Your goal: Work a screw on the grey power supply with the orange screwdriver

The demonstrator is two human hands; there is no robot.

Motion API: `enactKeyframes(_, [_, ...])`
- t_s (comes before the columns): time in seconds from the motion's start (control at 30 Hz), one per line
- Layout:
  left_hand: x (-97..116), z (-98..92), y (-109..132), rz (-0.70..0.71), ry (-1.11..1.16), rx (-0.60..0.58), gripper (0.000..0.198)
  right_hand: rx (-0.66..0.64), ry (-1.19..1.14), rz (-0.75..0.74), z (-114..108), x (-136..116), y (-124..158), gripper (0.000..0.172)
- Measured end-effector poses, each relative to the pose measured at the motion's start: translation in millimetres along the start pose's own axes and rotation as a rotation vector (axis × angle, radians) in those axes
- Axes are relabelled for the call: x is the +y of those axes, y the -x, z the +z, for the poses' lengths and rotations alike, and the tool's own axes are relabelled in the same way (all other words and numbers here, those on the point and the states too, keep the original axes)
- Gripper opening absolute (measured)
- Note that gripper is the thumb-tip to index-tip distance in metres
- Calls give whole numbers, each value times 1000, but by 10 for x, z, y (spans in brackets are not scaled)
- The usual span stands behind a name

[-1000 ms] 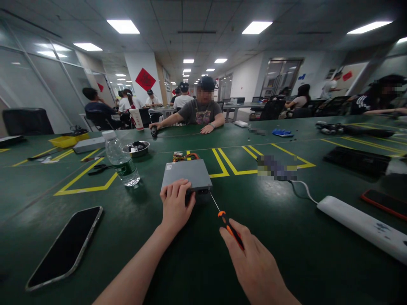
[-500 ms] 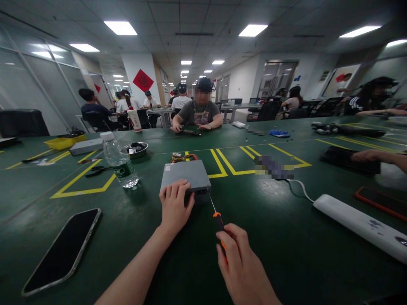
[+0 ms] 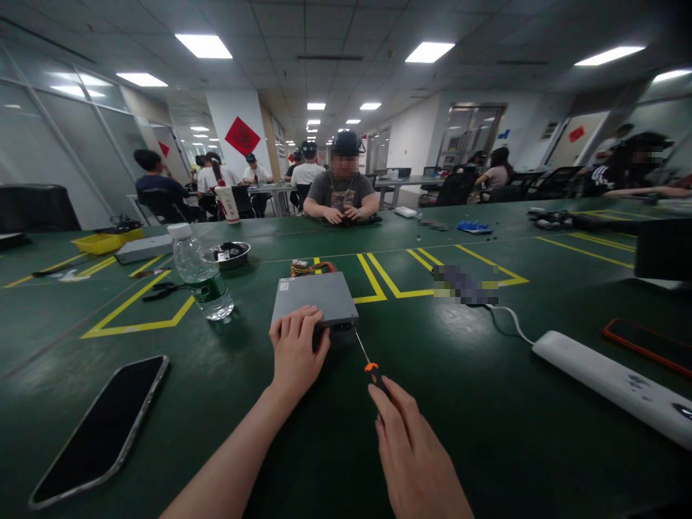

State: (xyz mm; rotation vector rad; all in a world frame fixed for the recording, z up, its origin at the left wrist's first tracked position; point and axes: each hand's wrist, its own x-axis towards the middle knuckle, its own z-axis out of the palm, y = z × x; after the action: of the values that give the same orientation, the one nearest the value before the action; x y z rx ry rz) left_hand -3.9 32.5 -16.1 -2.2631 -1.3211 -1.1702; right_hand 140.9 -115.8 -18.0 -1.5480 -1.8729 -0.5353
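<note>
A: While the left hand [image 3: 296, 353] lies on the grey box [image 3: 318, 295], how do its fingers sit?

B: Side by side, flat on the near left corner of the lid, with the thumb against the near face. The box stands on the green table [image 3: 486, 432] straight ahead of the person, just this side of the yellow lines.

A: And the right hand [image 3: 419, 458]?

B: It shows only from the back, and the wrist is cut off by the bottom edge. Its fingers are closed round the screwdriver [image 3: 372, 369]. Just the orange-and-black end of the handle pokes past the fingertips, and the rest is hidden in the palm.

A: Where does the tip land?

B: The thin shaft runs up to the box's near right corner. That face is in shadow, so I cannot tell whether the tip sits in a screw.

A: Anything behind the box?

B: A bundle of coloured wires [image 3: 311, 268], mostly hidden by the lid.

A: And around it?

B: There is a water bottle [image 3: 200, 274] to the left and a dark phone [image 3: 100, 429] nearer the person. On the right, a white power strip [image 3: 610, 382] runs out of view.
</note>
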Motion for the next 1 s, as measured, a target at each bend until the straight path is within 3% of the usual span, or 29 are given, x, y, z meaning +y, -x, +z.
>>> enactKeyframes(0.2, [-11,14,5,-4,7,-4,22,6,-63,111,-66,58,-38,36])
enactKeyframes(0.5, [-6,-5,-2,5,2,3,22,101,14,-30,-5,-10,-47,32])
enactKeyframes(0.7, [-13,14,-2,10,-6,10,22,112,-87,-28,-105,108,-145,28])
enactKeyframes(1.0, [-11,6,-6,23,-20,10,22,103,-107,-48,-35,110,-58,25])
